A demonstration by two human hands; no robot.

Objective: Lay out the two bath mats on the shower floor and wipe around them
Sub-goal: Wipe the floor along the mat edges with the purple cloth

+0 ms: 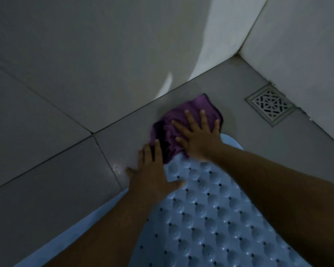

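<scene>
**Wiping at mat end, near wall**

Right hand (198,135) lies flat, fingers spread, pressing the purple cloth (174,120) onto the floor tile (123,135) just past the blue mat (210,209). Left hand (152,170) lies open at the mat's edge.

Risk: the cloth catching the edge and shifting the mat.

Count: one mat clearly visible, one cloth, one drain (270,104).

Mat (210,218): pale blue soft plastic or rubber, bumpy with round raised domes and small dark holes, slight sheen on the bumps. Cloth (181,116): purple, matt, fuzzy like microfibre, with a dark stitched edge. Floor (66,189) and wall (85,45): grey smooth tile with thin grout lines, faint gloss on the floor; drain (270,105): shiny patterned metal grate.
</scene>
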